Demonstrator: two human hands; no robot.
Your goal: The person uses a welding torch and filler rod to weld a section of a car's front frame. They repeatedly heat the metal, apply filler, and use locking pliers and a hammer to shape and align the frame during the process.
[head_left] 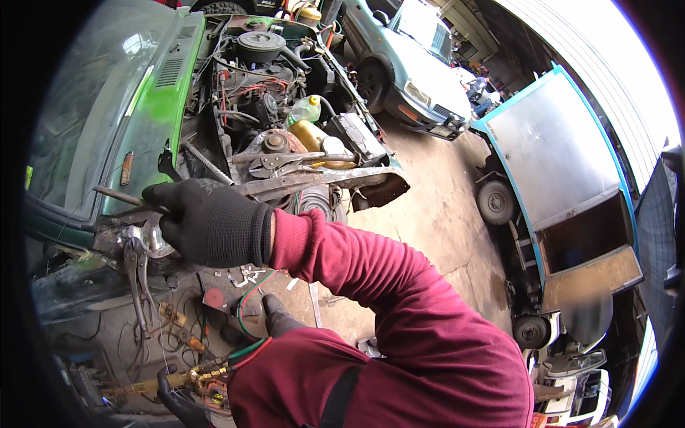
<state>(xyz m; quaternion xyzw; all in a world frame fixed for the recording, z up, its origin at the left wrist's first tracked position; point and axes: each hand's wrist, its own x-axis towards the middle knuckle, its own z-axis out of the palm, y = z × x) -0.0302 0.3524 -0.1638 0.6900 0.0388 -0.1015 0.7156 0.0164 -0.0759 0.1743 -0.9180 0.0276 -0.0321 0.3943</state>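
Note:
My right hand [210, 221], in a black knit glove, reaches across to the green car body [153, 107] at the left. Its fingers are closed round a thin metal rod [118, 195] that points left. Just below this hand, locking pliers [135, 267] hang at a bare metal part beside the car body. Low at the left, my left hand [178, 403], also black-gloved, is closed on a brass gas torch [207, 374]. A green and a red hose [250, 349] run from the torch past my maroon clothing. The torch tip cannot be made out.
More locking pliers [275, 165] lie at the engine bay's near edge, by a battery [354, 135]. Tools and cables, including an orange-and-black tool [196, 344], litter the floor. A pale blue vehicle [407, 71] and a box-bodied trailer [564, 150] stand at the right.

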